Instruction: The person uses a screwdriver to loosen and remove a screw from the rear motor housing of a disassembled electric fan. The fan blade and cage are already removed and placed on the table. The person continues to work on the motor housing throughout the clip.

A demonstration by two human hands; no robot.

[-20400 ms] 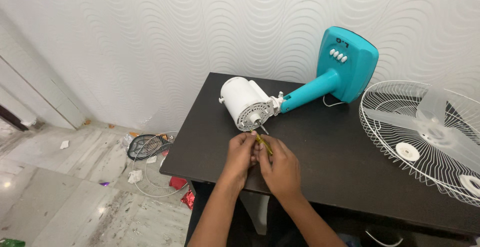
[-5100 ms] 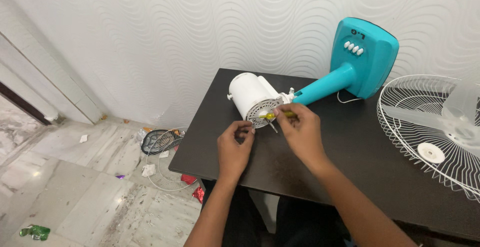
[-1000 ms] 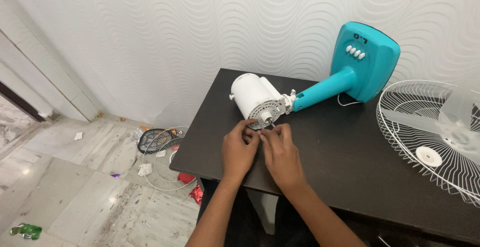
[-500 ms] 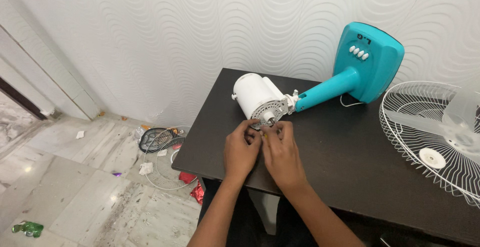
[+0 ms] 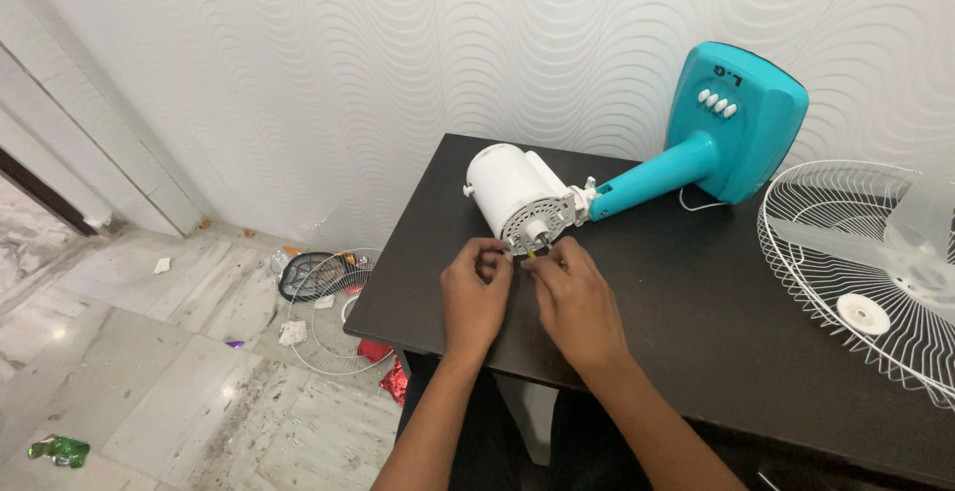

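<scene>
Dark table (image 5: 696, 292), white fan motor (image 5: 512, 197), both hands.

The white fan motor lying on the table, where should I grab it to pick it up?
Probably around the smooth round body of the white motor, coming from above. It lies on its side on the black table, so its curved top is bare; the front has a thin shaft sticking out.

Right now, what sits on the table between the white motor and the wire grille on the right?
In the head view, the teal fan stand lies between the white motor housing and the wire grille, on the dark table.
</scene>
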